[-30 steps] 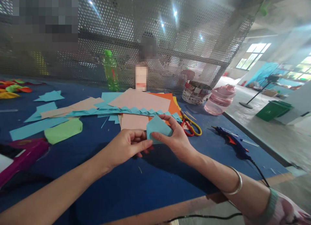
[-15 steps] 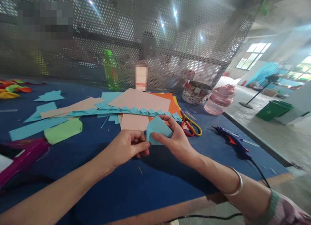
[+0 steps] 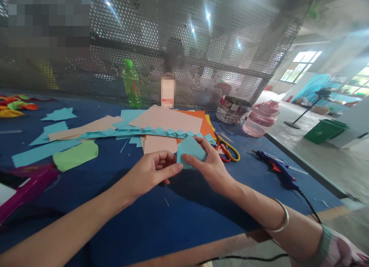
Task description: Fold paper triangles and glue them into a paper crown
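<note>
Both my hands hold one small teal paper piece (image 3: 190,151) just above the blue table (image 3: 184,221). My right hand (image 3: 209,165) pinches it from the right, thumb below and fingers over its top edge. My left hand (image 3: 151,171) has its fingers curled, and thumb and forefinger press on the piece's lower left corner. Just behind lies a strip of folded teal triangles (image 3: 150,131) across pink sheets (image 3: 165,122) and orange sheets (image 3: 205,125).
Scissors (image 3: 227,149) and a blue glue gun (image 3: 273,167) lie to the right, with a basket (image 3: 232,109) and a pink container (image 3: 261,119) behind. A green bottle (image 3: 131,84) stands before the perforated screen. Teal and green scraps and a magenta tool (image 3: 27,184) are at left.
My right hand has turned the teal piece flatter and shifted it slightly right. My left hand's fingers have slid to its lower left corner.
</note>
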A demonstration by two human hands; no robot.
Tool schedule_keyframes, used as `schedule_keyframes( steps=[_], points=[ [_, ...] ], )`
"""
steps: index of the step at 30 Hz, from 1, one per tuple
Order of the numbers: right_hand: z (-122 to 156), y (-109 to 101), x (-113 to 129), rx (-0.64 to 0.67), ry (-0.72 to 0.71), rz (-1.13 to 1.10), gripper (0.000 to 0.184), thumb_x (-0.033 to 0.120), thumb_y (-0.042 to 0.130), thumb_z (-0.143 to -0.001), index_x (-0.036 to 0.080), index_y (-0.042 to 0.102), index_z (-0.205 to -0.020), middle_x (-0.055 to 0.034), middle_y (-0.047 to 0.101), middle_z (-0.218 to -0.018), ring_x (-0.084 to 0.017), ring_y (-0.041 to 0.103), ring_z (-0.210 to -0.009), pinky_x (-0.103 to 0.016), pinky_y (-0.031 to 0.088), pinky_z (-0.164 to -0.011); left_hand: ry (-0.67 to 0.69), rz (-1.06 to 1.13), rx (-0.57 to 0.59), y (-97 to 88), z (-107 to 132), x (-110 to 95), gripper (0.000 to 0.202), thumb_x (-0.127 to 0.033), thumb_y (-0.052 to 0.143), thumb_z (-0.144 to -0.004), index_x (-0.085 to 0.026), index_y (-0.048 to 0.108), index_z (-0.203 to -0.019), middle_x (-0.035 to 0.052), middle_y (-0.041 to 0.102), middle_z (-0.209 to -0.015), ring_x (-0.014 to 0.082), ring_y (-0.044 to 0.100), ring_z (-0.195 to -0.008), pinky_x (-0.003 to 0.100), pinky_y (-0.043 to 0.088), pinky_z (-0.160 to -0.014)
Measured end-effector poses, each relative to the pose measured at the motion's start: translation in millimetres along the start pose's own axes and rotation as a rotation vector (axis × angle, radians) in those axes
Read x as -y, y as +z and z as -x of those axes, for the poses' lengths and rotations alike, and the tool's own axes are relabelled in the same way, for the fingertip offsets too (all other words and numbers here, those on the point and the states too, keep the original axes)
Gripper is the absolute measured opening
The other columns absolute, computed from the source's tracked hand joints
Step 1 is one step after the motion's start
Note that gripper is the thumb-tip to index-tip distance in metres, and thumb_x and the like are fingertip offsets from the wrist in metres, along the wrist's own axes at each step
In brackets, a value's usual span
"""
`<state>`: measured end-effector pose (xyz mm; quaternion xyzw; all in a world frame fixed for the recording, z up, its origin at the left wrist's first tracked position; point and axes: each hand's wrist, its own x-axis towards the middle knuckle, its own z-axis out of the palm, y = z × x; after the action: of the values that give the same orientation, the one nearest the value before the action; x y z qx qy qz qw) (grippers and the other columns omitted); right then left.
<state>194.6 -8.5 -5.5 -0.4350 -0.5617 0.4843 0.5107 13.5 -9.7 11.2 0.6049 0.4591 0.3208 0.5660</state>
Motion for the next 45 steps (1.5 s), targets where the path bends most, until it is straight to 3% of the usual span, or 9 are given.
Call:
schedule_keyframes(
  steps=[4,11,18,21,24,27,33,38,45],
  points=[
    [1,2,-1,0.050,-0.008,-0.008,0.049,0.035,0.078,-0.071,0.022,0.054,-0.110,0.0011,0.061,-0.091,-0.011,0.056,-0.072,-0.024,0.049,-0.066,0.023,-0.063,-0.024,0.5,-2,1,0.035,-0.050,0.074,-0.065,-0.017,0.062,-0.061,-0.0007,0.058,-0.061,0.0122,0.052,-0.057,0.023,0.045,-0.055],
    [-1,2,-4,0.124,0.035,-0.091,0.053,0.033,0.077,-0.072,0.023,0.049,-0.115,0.0023,0.060,-0.084,-0.011,0.057,-0.068,-0.025,0.050,-0.063,0.071,-0.017,-0.202,-5.5,-1,-2,0.025,-0.042,0.070,-0.072,-0.017,0.067,-0.070,-0.0002,0.061,-0.066,0.0128,0.054,-0.061,0.023,0.045,-0.058],
    [1,4,-5,0.125,0.025,-0.017,0.053,0.034,0.076,-0.074,0.024,0.047,-0.118,0.0031,0.058,-0.079,-0.011,0.055,-0.063,-0.024,0.049,-0.057,-0.029,0.188,-0.071,0.3,-1,3,0.029,-0.044,0.075,-0.070,-0.017,0.070,-0.078,-0.0004,0.063,-0.070,0.0119,0.056,-0.065,0.022,0.047,-0.062],
    [1,4,-6,0.142,0.004,0.000,0.052,0.036,0.074,-0.076,0.024,0.046,-0.119,0.0011,0.060,-0.083,-0.013,0.058,-0.068,-0.026,0.051,-0.060,-0.048,0.245,-0.083,-1.5,-2,5,0.027,-0.041,0.077,-0.069,-0.017,0.070,-0.077,-0.0001,0.064,-0.071,0.0116,0.056,-0.064,0.023,0.048,-0.063],
    [2,2,-6,0.114,-0.157,0.087,0.045,0.030,0.063,-0.085,0.026,0.042,-0.125,-0.0049,0.061,-0.103,-0.016,0.060,-0.088,-0.029,0.053,-0.072,-0.064,0.336,-0.138,-7.2,-5,6,0.023,-0.037,0.077,-0.070,-0.016,0.070,-0.076,0.0015,0.068,-0.073,0.0138,0.061,-0.068,0.026,0.051,-0.068],
    [4,-3,-3,0.067,-0.445,0.333,0.048,0.012,0.052,-0.085,0.028,0.045,-0.130,-0.0079,0.053,-0.123,-0.019,0.053,-0.110,-0.034,0.051,-0.087,-0.087,0.434,-0.155,-13.0,-7,6,0.020,-0.032,0.077,-0.071,-0.015,0.070,-0.081,0.0029,0.071,-0.077,0.0152,0.065,-0.074,0.027,0.053,-0.073],
    [3,-10,5,0.127,-0.772,0.761,0.037,0.005,0.055,-0.081,0.030,0.070,-0.104,-0.0060,0.049,-0.131,-0.024,0.048,-0.121,-0.046,0.042,-0.100,-0.122,0.504,-0.152,-15.0,-8,2,0.013,-0.023,0.073,-0.075,-0.013,0.070,-0.083,0.0034,0.072,-0.079,0.0140,0.066,-0.073,0.024,0.055,-0.068],
    [-3,-10,4,0.160,-0.887,0.816,0.010,0.025,0.067,-0.085,0.032,0.076,-0.086,-0.0035,0.059,-0.123,-0.023,0.049,-0.118,-0.044,0.043,-0.100,-0.117,0.480,-0.135,-14.1,-8,3,0.012,-0.023,0.072,-0.078,-0.013,0.069,-0.083,0.0037,0.073,-0.079,0.0136,0.067,-0.070,0.023,0.056,-0.065],
    [-4,-9,-1,0.139,-0.850,0.794,0.006,0.027,0.069,-0.085,0.026,0.075,-0.087,-0.0064,0.062,-0.116,-0.022,0.052,-0.113,-0.041,0.045,-0.096,-0.098,0.430,-0.067,-11.1,-4,3,0.030,-0.029,0.085,-0.064,-0.016,0.070,-0.087,0.0010,0.075,-0.080,0.0113,0.067,-0.071,0.021,0.056,-0.070]
  ],
)
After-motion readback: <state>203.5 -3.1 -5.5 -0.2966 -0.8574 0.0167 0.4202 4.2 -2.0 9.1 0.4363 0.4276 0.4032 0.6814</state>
